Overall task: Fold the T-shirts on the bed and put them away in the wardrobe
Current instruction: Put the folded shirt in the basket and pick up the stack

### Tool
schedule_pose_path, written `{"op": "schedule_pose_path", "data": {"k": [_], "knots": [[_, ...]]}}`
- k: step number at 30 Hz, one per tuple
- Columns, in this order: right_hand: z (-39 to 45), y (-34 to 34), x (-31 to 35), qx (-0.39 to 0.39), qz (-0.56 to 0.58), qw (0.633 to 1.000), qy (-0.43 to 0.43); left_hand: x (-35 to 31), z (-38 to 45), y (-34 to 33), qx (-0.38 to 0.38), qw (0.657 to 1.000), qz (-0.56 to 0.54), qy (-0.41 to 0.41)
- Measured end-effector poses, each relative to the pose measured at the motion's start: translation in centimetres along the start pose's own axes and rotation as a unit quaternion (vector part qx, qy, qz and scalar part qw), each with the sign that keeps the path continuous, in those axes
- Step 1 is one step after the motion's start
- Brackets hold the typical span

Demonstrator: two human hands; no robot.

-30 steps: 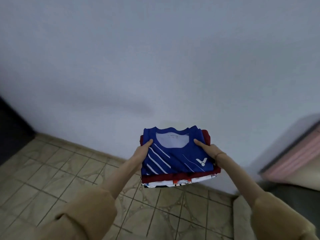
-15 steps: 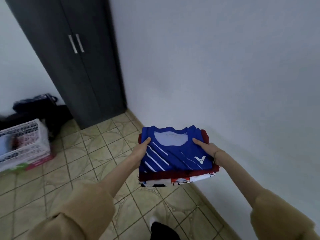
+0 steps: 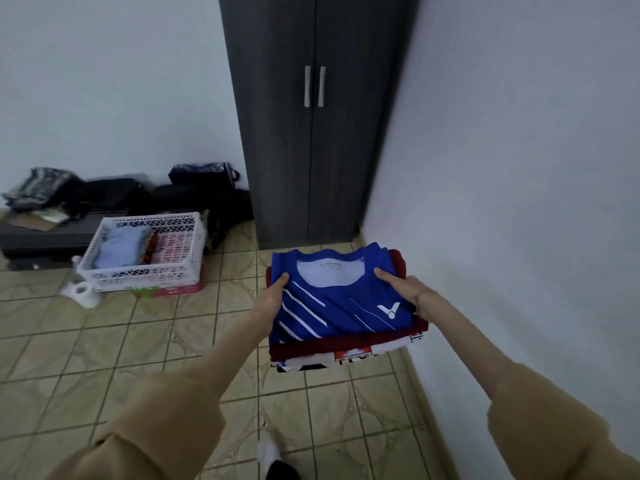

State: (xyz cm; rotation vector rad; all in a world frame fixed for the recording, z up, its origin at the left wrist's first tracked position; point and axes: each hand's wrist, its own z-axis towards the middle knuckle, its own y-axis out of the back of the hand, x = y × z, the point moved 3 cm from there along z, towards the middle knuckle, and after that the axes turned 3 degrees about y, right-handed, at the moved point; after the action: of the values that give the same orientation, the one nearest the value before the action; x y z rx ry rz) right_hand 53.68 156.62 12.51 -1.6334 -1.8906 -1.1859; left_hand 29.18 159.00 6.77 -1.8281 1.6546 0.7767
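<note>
Head view first: we face the tall dark grey wooden two-door wardrobe (image 3: 313, 133), set into the corner between two pale walls, both doors closed, with a pair of slim silver vertical handles (image 3: 314, 86) side by side where the doors meet. Beneath us runs the beige tiled floor (image 3: 104, 358). Against the left wall lies a heap of dark bags and bundles (image 3: 114, 199), and in front of it stands a white lattice plastic crate (image 3: 145, 249) with pale blue and pink cloth inside; it rests on something pink and green (we cannot tell what). Just beside the crate's near left corner lies a white roll of paper (image 3: 83, 292).

We carry the stack of folded T-shirts (image 3: 343, 306) in the air in front of the wardrobe's foot, near the right wall. On top lies a royal blue shirt with white diagonal stripes and a white logo (image 3: 332, 299); under it show the edges of a dark red shirt (image 3: 325, 346), and lower still a white printed one (image 3: 346, 356).

Our tan sleeves reach forward. Our left hand (image 3: 272, 299) grips the stack's left edge, thumb on the blue cloth, fingers hidden underneath. Our right hand (image 3: 407, 289) clasps the right edge the same way, thumb on top. The two hands are held apart by the stack's width.
</note>
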Motion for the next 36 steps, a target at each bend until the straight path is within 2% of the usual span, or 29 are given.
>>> {"op": "schedule_pose_path", "data": {"k": [4,9,19,27,30,32,36], "knots": [[8.0,-5.5,7.4,0.018,-0.011,0.999,0.04,-5.6,7.7,4.3,-0.015,0.999,-0.034,0.009],[16.2,-12.7,16.6,0.069,-0.033,0.997,0.023,-13.3,16.0,10.1,-0.063,0.996,-0.057,0.018],[35.1,-27.6,31.3,0.108,-0.168,0.979,0.049,-22.6,33.2,20.9,-0.148,0.979,-0.136,0.042],[49.5,-43.7,41.5,0.192,-0.288,0.933,0.098,-25.6,46.8,29.2,-0.261,0.922,-0.271,0.097],[54.3,-50.0,43.1,0.217,-0.327,0.914,0.102,-25.2,51.4,32.0,-0.303,0.897,-0.305,0.109],[56.6,-52.6,43.6,0.222,-0.35,0.903,0.114,-24.9,53.6,33.0,-0.306,0.89,-0.319,0.113],[62.9,-60.8,44.0,0.248,-0.394,0.873,0.144,-22.7,60.3,36.5,-0.339,0.853,-0.372,0.141]]}}
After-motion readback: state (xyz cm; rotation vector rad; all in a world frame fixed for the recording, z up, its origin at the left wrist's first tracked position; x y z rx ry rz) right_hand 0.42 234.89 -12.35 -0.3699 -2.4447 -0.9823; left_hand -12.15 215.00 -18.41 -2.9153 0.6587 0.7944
